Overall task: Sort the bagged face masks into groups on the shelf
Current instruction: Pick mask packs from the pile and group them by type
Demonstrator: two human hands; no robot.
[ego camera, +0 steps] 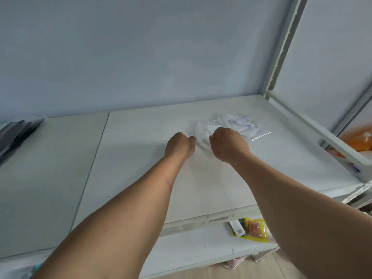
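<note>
Gripping white bagged mask point(203, 135), left hand point(179, 146), right hand point(227, 143), fingers hidden

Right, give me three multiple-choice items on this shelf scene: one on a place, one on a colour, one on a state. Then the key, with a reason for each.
1. Where do the dark bagged masks lie?
A. far left of the shelf
B. beside the right post
C. on the lower shelf

2. What colour are the bagged masks by the hands?
A. black
B. white
C. orange

3. How does the right hand stand?
A. flat, palm up
B. hanging at the side
C. fingers curled at a white bagged mask

Key: A, the dark stack sits at the left edge of the shelf; B, they show white through clear plastic; C, its knuckles are bent over the nearest bag, beside the left hand.
</note>
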